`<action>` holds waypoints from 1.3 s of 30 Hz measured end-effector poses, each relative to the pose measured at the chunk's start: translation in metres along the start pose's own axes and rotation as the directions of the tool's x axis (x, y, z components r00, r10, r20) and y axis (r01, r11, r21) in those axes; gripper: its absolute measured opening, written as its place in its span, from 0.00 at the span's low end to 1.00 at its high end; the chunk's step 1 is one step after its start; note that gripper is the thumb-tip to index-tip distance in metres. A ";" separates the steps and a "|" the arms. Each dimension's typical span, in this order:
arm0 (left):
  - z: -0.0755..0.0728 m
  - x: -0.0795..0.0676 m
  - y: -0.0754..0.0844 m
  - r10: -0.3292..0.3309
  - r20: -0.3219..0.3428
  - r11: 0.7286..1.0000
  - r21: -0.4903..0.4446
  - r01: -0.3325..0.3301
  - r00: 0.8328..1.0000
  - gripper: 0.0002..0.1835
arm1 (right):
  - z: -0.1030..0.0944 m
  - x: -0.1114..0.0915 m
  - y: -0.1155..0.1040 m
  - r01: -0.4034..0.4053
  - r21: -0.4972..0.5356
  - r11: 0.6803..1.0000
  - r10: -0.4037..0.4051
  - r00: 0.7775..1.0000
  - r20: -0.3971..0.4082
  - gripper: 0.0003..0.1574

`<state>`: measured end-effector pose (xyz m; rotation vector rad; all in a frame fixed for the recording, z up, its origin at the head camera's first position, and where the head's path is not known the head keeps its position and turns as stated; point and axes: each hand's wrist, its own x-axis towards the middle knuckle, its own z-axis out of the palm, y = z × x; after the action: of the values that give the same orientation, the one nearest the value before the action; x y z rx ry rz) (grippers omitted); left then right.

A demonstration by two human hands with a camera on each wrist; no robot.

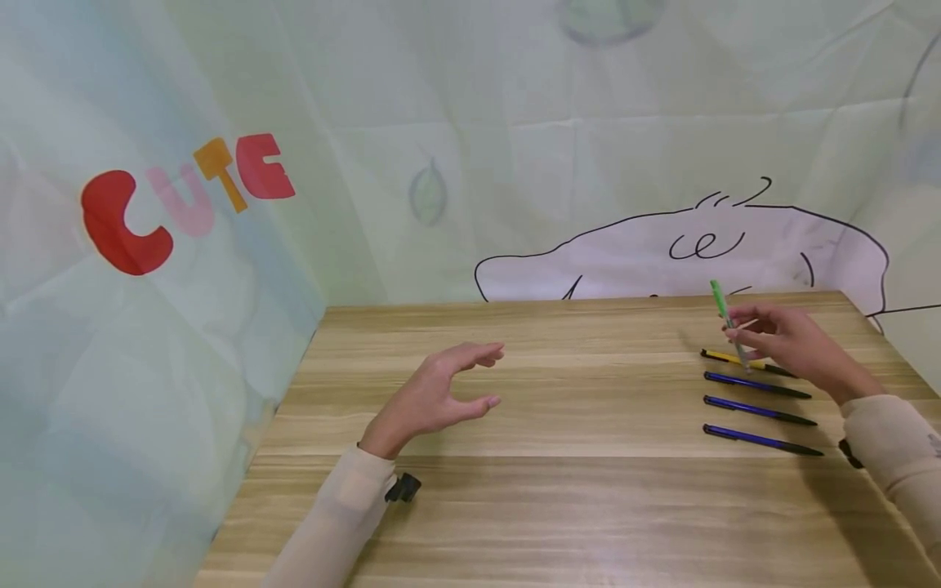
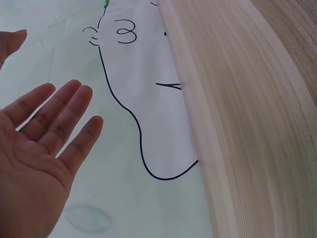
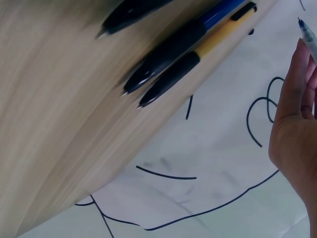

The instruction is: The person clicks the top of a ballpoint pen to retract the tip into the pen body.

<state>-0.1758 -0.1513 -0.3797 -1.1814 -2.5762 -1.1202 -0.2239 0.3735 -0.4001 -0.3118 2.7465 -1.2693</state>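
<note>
1. Right hand (image 1: pixel 801 349) pinches the green pen (image 1: pixel 719 299), raised above the table (image 1: pixel 559 506); a light, steady pinch suits its slim barrel.
2. Below lie the yellow pen (image 1: pixel 724 357) and blue pens (image 1: pixel 757 385), roughly parallel; best not to nudge them.
3. Left hand (image 1: pixel 434 392), grasping nothing, hovers well apart, leaving room.

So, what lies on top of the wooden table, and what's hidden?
Three blue pens and a yellow pen. In the head view, the green pen in the right hand crosses the yellow one, hiding a bit of its barrel.
</note>
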 end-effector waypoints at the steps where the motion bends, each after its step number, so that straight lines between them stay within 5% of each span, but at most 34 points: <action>1: 0.000 0.000 0.000 0.001 -0.002 1.000 0.001 -0.001 1.000 0.36 | 0.001 0.000 -0.001 -0.002 0.003 1.000 0.002 1.000 -0.001 0.28; 22: 0.004 0.005 -0.004 0.003 -0.014 1.000 -0.006 -0.003 1.000 0.38 | 0.030 -0.009 -0.038 0.142 0.203 0.969 -0.146 0.989 0.002 0.19; 39: 0.007 0.010 -0.005 0.021 -0.036 1.000 0.007 -0.021 0.999 0.38 | 0.047 -0.013 -0.061 0.157 0.293 0.943 -0.176 0.984 0.038 0.17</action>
<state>-0.1848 -0.1425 -0.3843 -1.1730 -2.5330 -1.1180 -0.1947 0.3031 -0.3838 -0.5545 2.4782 -1.6461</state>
